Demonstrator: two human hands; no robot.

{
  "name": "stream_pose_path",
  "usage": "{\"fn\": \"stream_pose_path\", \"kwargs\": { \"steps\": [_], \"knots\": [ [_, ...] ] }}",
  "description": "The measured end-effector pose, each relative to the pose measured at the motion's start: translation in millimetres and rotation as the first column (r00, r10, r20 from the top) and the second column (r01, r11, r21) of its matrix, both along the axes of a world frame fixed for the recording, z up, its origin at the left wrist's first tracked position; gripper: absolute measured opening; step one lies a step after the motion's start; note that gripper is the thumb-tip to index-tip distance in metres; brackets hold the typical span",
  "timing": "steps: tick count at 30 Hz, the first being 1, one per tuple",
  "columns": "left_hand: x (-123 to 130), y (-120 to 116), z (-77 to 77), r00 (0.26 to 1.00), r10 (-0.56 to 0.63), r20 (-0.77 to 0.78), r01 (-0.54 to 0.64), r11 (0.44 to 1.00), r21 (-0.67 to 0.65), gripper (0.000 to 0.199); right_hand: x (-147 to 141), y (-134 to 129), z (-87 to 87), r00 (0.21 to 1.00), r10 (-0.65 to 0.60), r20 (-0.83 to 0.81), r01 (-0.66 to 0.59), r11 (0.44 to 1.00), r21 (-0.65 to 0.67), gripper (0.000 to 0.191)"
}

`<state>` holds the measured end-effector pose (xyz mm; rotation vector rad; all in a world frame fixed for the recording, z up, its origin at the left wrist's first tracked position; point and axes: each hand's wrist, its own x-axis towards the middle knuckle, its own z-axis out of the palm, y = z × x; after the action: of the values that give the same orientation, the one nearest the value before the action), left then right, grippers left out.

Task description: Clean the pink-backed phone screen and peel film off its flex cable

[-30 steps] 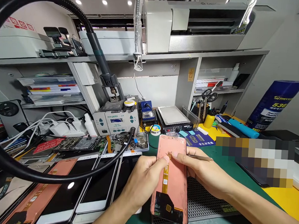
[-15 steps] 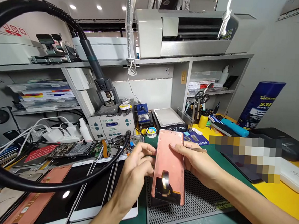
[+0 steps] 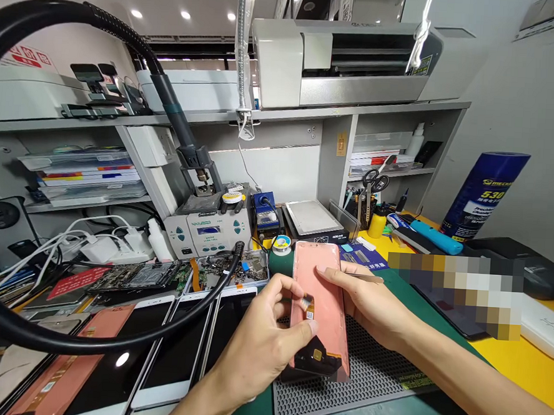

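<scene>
My right hand (image 3: 363, 297) grips the right edge of a phone display panel (image 3: 324, 307), its pink back turned toward me and its thumb lying across it. Out of the same hand sticks a thin metal tool (image 3: 370, 278); its kind is hidden by the fingers. At the lower part of the panel, my left hand (image 3: 271, 338) has its thumb and curled forefinger on a short flex cable (image 3: 309, 311) with a small connector end. Below the cable is a black strip (image 3: 315, 357) along the panel's bottom. Under the panel lies a grey perforated mat (image 3: 360, 375).
Several phone screens (image 3: 172, 351) lie at left, beneath a looping black hose (image 3: 85, 348). Behind stand a rework station (image 3: 209, 235), a tray of circuit boards (image 3: 254, 269) and a solder spool (image 3: 281, 245). A blue spray can (image 3: 481, 198) stands at right, by a black case (image 3: 522, 263).
My left hand has moved right from the panel's left edge onto the flex cable, which now stands raised between its fingers. The panel's lower end has shifted slightly right.
</scene>
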<state>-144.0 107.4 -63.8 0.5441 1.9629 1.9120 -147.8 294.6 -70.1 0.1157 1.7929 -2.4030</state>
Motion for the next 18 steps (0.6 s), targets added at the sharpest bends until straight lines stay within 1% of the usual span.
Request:
{"fn": "stream_pose_path", "kwargs": {
  "steps": [2,6,13,18],
  "knots": [
    [-0.5,-0.2,-1.9,1.000,-0.003,-0.013,0.003,1.000,-0.010,0.028,-0.6,-0.2,0.2,1.000,0.001,0.001,-0.001,1.000,0.000,0.019],
    [-3.4,-1.8,-4.6,0.999,-0.036,-0.039,0.034,0.999,-0.042,0.014,-1.7,0.0,-0.8,1.000,-0.001,-0.008,0.001,1.000,0.002,0.019],
    [-3.3,-2.9,-3.7,0.998,-0.019,-0.055,0.015,0.996,-0.086,0.026,-2.0,0.9,-3.1,0.998,0.012,-0.059,-0.010,0.999,0.036,0.020],
    [-0.8,-2.3,-0.6,0.994,0.041,-0.106,-0.052,0.993,-0.103,0.036,0.3,-0.4,-0.4,0.991,0.073,-0.115,-0.066,0.996,0.066,0.025]
  ]
}}
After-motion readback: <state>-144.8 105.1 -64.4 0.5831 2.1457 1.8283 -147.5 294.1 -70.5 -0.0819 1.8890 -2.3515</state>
